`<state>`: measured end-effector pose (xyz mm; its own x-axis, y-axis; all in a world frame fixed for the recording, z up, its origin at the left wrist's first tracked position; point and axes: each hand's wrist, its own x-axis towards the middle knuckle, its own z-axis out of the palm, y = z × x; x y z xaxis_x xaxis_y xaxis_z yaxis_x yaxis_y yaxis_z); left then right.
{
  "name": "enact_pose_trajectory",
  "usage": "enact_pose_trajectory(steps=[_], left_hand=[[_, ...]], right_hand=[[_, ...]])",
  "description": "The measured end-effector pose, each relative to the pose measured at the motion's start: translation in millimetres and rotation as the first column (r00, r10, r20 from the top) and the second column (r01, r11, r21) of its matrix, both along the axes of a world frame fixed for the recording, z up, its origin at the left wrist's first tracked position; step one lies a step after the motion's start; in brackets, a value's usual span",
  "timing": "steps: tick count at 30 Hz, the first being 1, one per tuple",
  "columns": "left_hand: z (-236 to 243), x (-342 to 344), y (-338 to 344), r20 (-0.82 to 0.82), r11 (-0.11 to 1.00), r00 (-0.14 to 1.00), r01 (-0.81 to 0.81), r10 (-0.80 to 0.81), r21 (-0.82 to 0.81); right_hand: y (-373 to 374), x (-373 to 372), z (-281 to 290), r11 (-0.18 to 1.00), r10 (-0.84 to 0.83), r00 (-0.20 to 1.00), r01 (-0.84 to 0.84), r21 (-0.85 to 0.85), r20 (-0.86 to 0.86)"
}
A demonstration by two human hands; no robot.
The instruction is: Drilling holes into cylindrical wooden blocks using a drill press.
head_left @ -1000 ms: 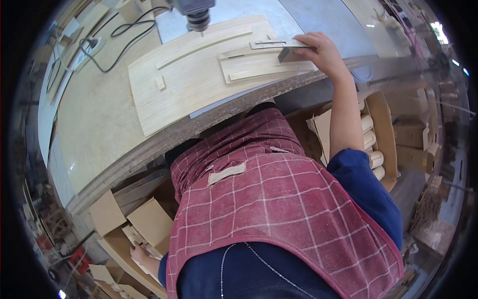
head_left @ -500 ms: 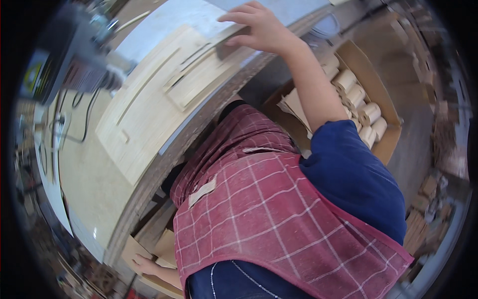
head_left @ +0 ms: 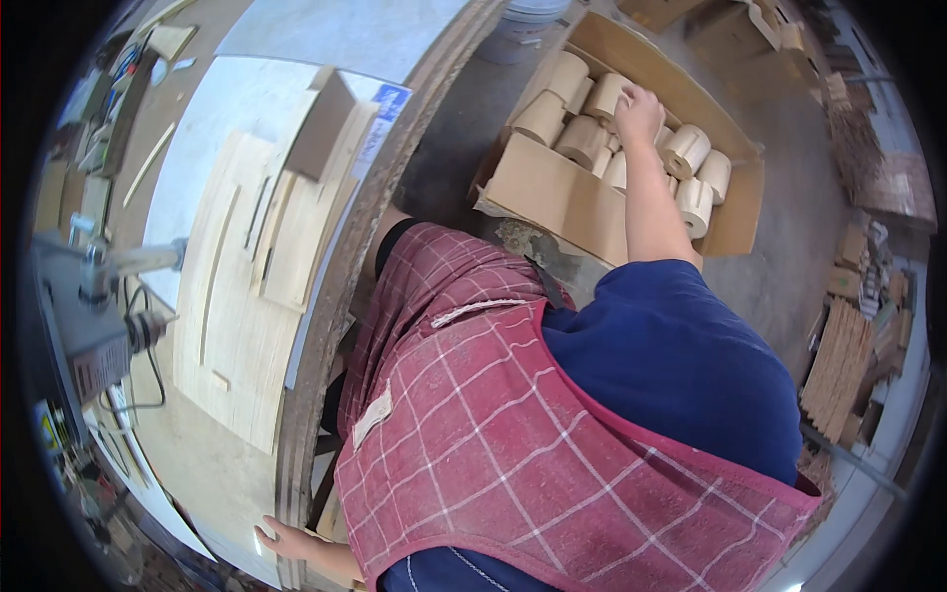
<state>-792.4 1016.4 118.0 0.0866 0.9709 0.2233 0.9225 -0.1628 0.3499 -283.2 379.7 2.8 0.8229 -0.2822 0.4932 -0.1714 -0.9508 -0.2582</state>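
Note:
My right hand (head_left: 639,113) reaches into an open cardboard box (head_left: 557,187), its fingers curled onto the end of a pale wooden cylinder (head_left: 606,95). The fingertips are partly hidden. Several more such cylinders lie around it, and one near cylinder (head_left: 694,207) shows a hole in its end. My left hand (head_left: 286,541) is at the near edge of the workbench (head_left: 222,474), open, fingers apart, holding nothing. On the bench lies a flat pale wooden board (head_left: 222,306) with slots and strips. A brown block (head_left: 322,123) stands at its far end.
A grey drill-like machine (head_left: 94,316) with a chuck and a cable stands at the bench's left. A white bucket (head_left: 528,30) is beyond the bench edge. Stacked cardboard (head_left: 837,380) and cartons line the right side.
My right hand has left the board on the bench and moved right, into the box of cylinders. My left hand has come up to the bench edge. The view has turned rightward.

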Motion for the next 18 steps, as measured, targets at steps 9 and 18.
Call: enact_pose_trajectory(steps=[9, 18], left_hand=[[20, 61, -22, 0.038, 0.972, 0.972, 0.229, -0.231, 0.052], [34, 122, -99, 0.471, 0.886, 0.850, 0.387, -0.235, -0.255]], right_hand=[[-51, -56, 1, 0.366, -0.770, 0.455, 0.889, 0.274, -0.447], [-81, -99, 7, 0.362, -0.882, 0.303, 0.926, -0.109, -0.361]])
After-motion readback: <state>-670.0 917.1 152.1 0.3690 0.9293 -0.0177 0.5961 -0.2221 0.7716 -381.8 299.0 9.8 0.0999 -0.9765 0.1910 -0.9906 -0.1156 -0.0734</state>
